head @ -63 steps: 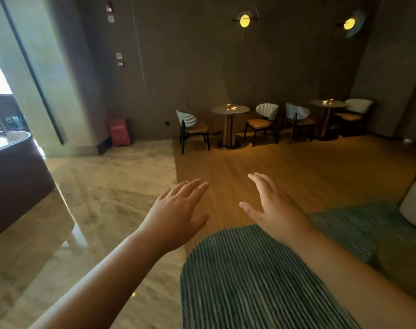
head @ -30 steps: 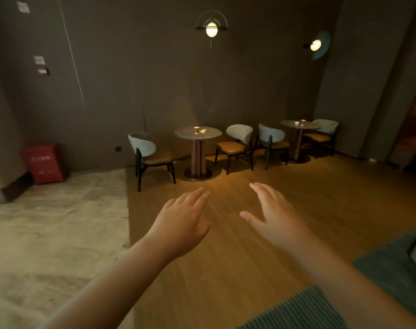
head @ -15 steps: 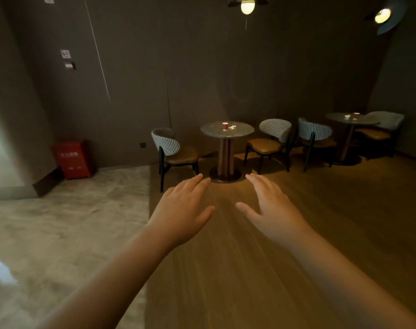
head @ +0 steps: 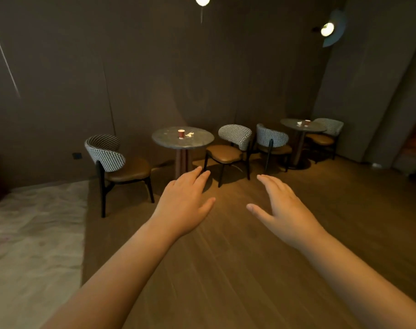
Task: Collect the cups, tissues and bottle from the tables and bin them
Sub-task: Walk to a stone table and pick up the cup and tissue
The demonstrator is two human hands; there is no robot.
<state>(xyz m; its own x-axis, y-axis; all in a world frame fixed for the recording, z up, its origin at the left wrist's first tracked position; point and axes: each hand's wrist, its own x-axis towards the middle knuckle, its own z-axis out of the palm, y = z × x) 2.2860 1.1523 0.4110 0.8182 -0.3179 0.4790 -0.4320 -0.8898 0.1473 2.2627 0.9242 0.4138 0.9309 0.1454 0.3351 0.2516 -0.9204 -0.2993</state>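
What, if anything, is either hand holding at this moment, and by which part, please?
Nothing is held. The left hand and right hand are both open and empty above the floor; the red cup stands untouched on the near table.

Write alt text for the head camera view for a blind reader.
The left hand and right hand stretch out open and empty toward a round table bearing a red cup and white tissue; a second table stands farther right.

Dark grey walls (head: 154,67); wood floor (head: 226,269), pale stone (head: 31,245) at left; houndstooth-backed chairs (head: 104,150); globe lamps (head: 327,29) lit.
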